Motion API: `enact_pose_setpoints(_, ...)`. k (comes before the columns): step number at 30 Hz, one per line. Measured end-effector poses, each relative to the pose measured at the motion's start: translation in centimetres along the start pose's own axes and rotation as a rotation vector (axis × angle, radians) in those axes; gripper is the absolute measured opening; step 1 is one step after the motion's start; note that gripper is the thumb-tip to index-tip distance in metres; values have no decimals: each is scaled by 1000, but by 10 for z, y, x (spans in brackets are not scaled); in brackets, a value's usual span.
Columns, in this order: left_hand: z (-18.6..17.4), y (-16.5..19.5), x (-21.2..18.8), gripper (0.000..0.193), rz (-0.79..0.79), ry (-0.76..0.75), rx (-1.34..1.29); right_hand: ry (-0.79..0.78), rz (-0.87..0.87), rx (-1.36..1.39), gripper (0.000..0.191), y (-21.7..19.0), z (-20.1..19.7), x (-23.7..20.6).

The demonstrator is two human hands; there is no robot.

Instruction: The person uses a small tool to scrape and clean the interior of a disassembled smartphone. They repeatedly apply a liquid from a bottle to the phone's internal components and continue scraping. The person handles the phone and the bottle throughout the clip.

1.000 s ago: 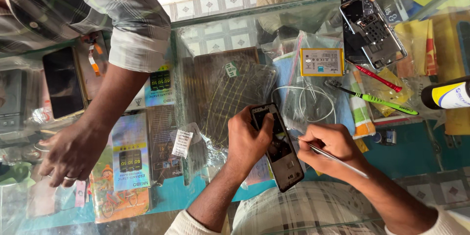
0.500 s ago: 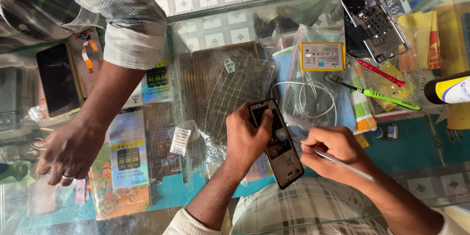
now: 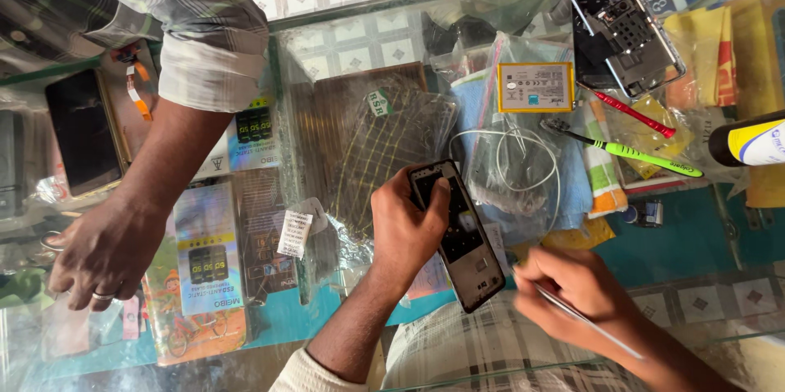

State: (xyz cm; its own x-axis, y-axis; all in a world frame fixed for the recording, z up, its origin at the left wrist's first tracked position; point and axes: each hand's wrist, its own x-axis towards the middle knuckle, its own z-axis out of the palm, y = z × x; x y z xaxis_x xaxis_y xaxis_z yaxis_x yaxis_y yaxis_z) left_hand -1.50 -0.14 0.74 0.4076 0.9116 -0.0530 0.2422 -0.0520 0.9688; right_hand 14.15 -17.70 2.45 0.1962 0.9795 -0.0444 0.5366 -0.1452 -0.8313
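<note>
- On the far left of the glass counter, another person's hand with a ring rested palm down near a dark phone that lay flat under the sleeve; this hand took no part in the work.
- In the middle, the left hand was closed around the opened phone, gripping its left edge with the thumb laid over the upper part. The phone had its back cover off and its inner parts showed; it was held tilted above the counter, just in front of the person's chest.
- Just to the right, near the lower end of the phone, the right hand was closed on a thin metal tool, held like a pen. The hand was blurred, so I could not tell if the tip touched the phone.
- Farther right and far, a loose battery, a green-handled tool, a red-handled tool and a second opened phone lay apart on the counter.
- By my judgement, the step in hand was the work inside the open phone with the thin tool.
- The next move would call for a steady left grip and a careful placing of the tip on a small part, without slipping onto the board.
</note>
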Motion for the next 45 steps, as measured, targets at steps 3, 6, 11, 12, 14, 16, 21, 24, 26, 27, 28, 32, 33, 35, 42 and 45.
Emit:
enact_pose_setpoints(3,0,0,1,22,-45,-3,8,-3,50,8,21,1,0,-9)
enact_pose_setpoints(6,1,0,0,21,-5,12,-10,32,30,-15,25,2,2,-15)
enact_pose_setpoints(11,1,1,0,22,-6,4,-25,29,9,2,24,3,3,-23)
enact_pose_setpoints(12,1,1,0,22,-4,12,-28,0,58,14,24,3,3,-24)
enact_pose_setpoints(14,0,1,0,22,-18,7,-11,-61,165,46,22,1,3,-28)
enact_pose_setpoints(16,0,1,1,22,-26,-15,-11,22,97,49,24,0,5,-28)
enact_pose_setpoints(21,-1,0,0,22,-44,-9,27,-43,143,-2,25,-5,2,-20)
enact_pose_setpoints(24,-1,-1,0,21,-1,-8,-9,76,40,-39,20,-6,6,3)
enact_pose_setpoints(26,0,-2,1,21,1,-4,10,106,-66,-38,18,-3,10,26)
enact_pose_setpoints(27,0,-3,1,21,3,-4,22,110,-126,-30,17,1,11,39)
enact_pose_setpoints(28,-1,-3,1,21,12,0,20,118,-188,-24,16,5,12,53)
enact_pose_setpoints(32,-1,-4,1,21,23,5,15,141,-218,18,12,17,15,85)
enact_pose_setpoints(33,-1,-3,2,21,18,8,16,159,-205,32,11,18,16,89)
enact_pose_setpoints(35,-1,-3,2,21,8,-5,0,191,-171,61,10,18,19,92)
enact_pose_setpoints(42,-1,1,2,21,-8,-18,3,215,-212,56,12,14,22,92)
enact_pose_setpoints(45,-1,3,2,21,4,-10,22,219,-243,40,13,13,22,93)
